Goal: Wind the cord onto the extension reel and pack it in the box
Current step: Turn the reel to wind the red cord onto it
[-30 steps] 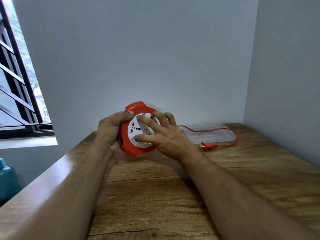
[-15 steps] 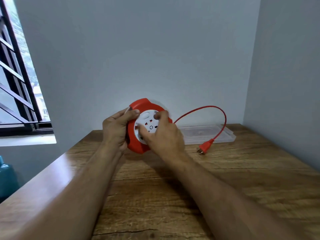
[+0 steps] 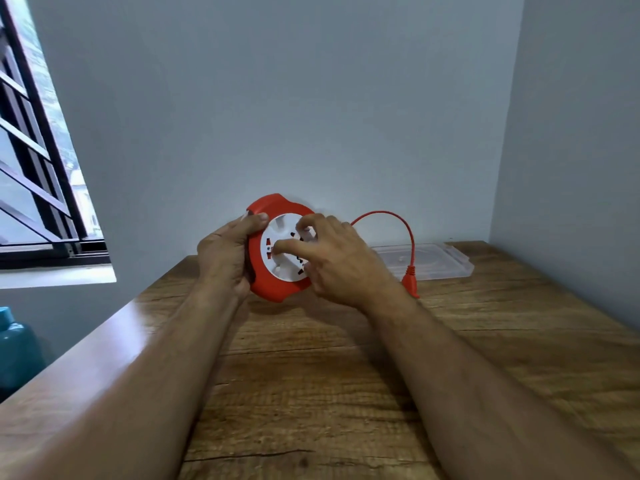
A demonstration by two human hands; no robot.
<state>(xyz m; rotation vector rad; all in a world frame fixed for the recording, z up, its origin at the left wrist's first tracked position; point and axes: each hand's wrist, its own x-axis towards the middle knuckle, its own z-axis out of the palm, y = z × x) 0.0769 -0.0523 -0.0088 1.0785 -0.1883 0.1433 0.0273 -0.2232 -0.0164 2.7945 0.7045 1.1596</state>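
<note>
A round red extension reel (image 3: 266, 285) with a white socket face (image 3: 282, 251) is held upright just above the wooden table. My left hand (image 3: 225, 258) grips its left rim, thumb on the top edge. My right hand (image 3: 336, 261) rests on the white face with fingertips pressed into it. A short loop of red cord (image 3: 398, 218) arches out from behind the right hand and hangs down to a red plug (image 3: 411, 282) just above the table. A shallow clear plastic box (image 3: 446, 259) lies flat behind the plug, near the back wall.
The wooden table (image 3: 346, 375) sits in a corner, with grey walls behind and to the right. A barred window (image 3: 38, 168) is at the left. Below the table's left edge stands a teal container (image 3: 15, 348).
The loose cord has shortened. It lay on the table around the box a second ago; now only a short loop arches in the air, the plug closer to the reel. My right hand turned on the face.
</note>
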